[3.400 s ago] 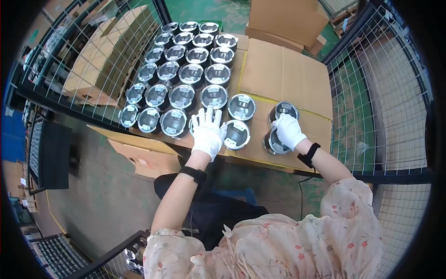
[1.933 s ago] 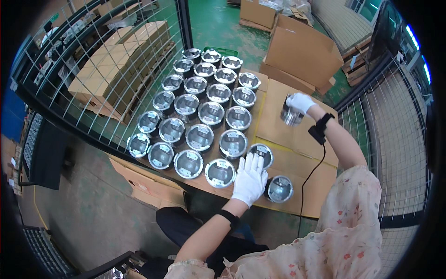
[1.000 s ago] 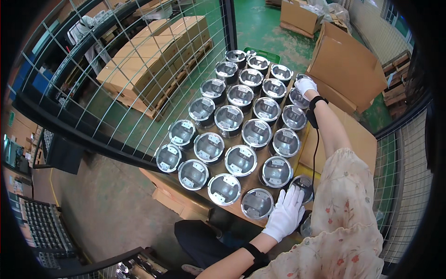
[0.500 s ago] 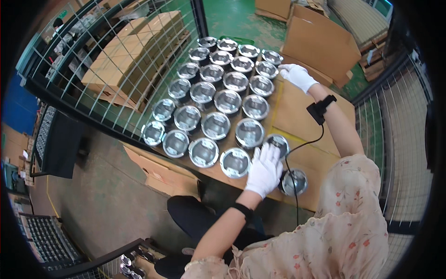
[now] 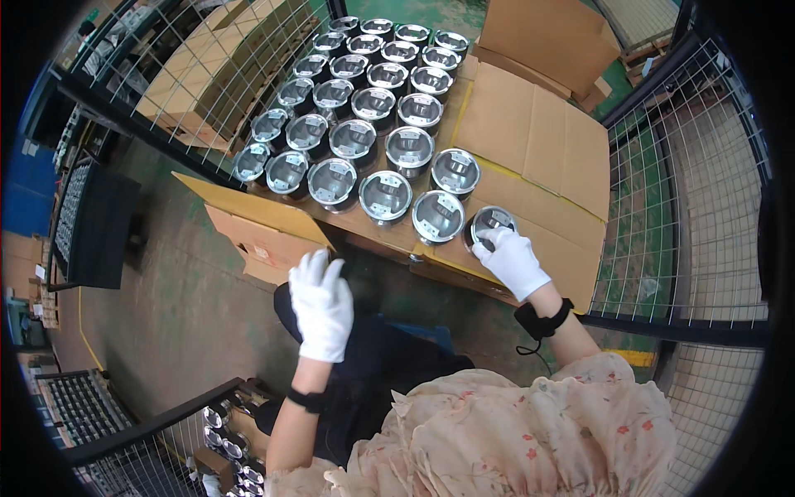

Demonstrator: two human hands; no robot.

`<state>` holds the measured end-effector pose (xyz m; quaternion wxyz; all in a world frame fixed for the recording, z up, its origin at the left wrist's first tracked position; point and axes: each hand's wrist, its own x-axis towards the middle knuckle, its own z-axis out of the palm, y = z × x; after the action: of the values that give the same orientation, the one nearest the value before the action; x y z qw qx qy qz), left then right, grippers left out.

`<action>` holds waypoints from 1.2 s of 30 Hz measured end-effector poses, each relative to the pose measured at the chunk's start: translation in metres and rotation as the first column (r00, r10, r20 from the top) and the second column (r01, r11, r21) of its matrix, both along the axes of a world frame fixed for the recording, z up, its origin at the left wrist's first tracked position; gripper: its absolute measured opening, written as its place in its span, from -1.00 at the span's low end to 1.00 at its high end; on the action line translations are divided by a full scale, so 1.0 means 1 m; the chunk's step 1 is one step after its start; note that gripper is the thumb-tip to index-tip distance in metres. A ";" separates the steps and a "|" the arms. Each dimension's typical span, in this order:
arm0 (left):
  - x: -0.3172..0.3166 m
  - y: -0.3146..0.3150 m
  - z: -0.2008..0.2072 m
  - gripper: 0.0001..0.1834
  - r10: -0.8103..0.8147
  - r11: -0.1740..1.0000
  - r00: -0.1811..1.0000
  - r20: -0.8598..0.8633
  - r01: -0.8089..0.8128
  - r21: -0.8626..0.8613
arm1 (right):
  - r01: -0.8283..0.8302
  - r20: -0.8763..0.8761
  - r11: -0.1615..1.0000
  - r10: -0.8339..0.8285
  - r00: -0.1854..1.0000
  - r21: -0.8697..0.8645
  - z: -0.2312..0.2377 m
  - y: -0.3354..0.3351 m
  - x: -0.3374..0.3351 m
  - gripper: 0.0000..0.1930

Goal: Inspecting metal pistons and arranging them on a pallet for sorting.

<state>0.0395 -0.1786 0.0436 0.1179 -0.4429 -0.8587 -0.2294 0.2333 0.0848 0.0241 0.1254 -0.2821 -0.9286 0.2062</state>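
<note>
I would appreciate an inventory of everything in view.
Pistons: about 27, silver, upper centre
Other pistons: several, silver, lower left
Flat cardboard: several panels, brown, centre right
Large carton: one, brown, top right
Carton stack: one, brown, upper left
Mesh panels: several, grey, both sides
Rack: one, black, far left
Wrist straps: two, black, both wrists
Blouse: one, pale floral, lower edge
Left hand: one, white-gloved, lower centre
Right hand: one, white-gloved, at rightmost piston

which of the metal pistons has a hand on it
The rightmost piston, at the near edge of the cardboard: the right hand is on it, while no hand touches the others.
</note>
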 end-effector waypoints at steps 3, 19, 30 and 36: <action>0.006 -0.067 -0.017 -0.66 0.138 0.988 0.990 -0.038 -0.135 0.069 | 0.071 0.198 0.997 -0.075 0.977 0.029 0.002 -0.014 -0.009 -0.75; 0.048 -0.260 -0.038 -0.74 0.647 0.762 0.745 0.160 -0.637 -0.117 | -0.025 0.309 0.995 0.053 0.950 -0.094 0.020 0.154 -0.070 -0.71; 0.057 -0.281 -0.050 -0.76 0.660 0.747 0.748 0.070 -0.642 -0.172 | -0.357 0.283 0.924 0.310 0.908 0.135 -0.042 0.183 -0.153 -0.76; 0.060 -0.283 -0.050 -0.76 0.661 0.730 0.750 0.027 -0.634 -0.253 | -0.317 0.259 0.936 0.272 0.927 0.152 -0.043 0.172 -0.152 -0.80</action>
<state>0.0999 -0.4614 -0.0062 0.0890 -0.1120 -0.9848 -0.0989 0.0813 0.2573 -0.0187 0.0093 -0.1476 -0.9841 0.0982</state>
